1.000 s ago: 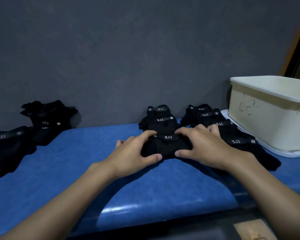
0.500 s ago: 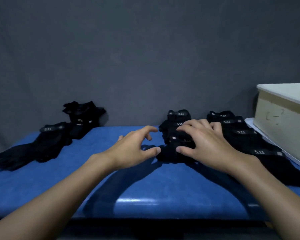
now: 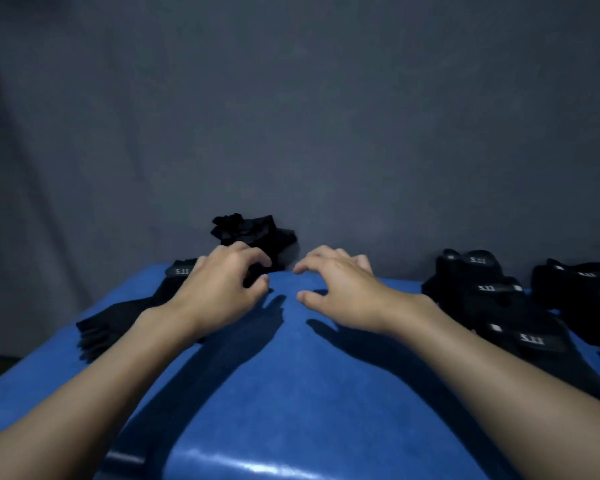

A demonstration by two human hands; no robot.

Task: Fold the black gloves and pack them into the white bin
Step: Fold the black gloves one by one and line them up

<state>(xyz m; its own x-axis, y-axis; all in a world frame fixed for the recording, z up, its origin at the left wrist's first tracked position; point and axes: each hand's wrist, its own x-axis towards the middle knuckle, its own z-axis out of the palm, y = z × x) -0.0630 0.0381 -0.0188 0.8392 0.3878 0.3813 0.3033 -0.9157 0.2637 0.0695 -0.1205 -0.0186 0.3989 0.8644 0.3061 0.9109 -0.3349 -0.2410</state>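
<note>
While the right hand (image 3: 340,292) hovers empty, fingers loosely curled, we cannot tell whether the left hand (image 3: 222,289) pinches the unfolded black gloves (image 3: 118,320) beneath it on the blue table (image 3: 291,375). We judge a hasty snatch could drag several together. The white bin is out of view.

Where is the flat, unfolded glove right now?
In the head view, the flat glove lies on the left of the blue table, partly hidden by the left hand, just in front of the crumpled glove heap at the wall.
</note>
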